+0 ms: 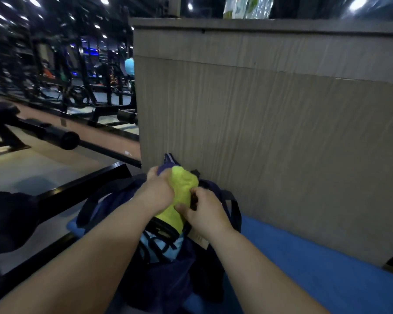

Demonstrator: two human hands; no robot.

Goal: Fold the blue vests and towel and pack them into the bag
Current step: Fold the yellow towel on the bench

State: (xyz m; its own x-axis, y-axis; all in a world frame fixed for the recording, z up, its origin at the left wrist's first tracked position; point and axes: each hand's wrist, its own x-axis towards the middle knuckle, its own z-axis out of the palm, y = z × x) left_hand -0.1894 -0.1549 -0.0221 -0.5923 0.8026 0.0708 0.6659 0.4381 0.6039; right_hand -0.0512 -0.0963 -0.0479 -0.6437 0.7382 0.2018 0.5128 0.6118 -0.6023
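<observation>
Towel (183, 189), yellow-green and rolled into a bundle, stands tilted in the open mouth of the bag (168, 282), near the middle of the view. The left hand (157, 193) grips the towel from its 9 o'clock side, fingers curled tight round the upper part. The right hand (205, 215) is at the towel's 4 o'clock, thumb pressed on the cloth and fingers curled against its edge. At 6 o'clock from the towel a light blue vest (160, 248) with black trim lies inside the dark bag. The bag sits on a blue bench (304, 257). A wooden panel (259, 132) rises at 12 o'clock, and gym machines (77, 87) stand at 10 o'clock.
</observation>
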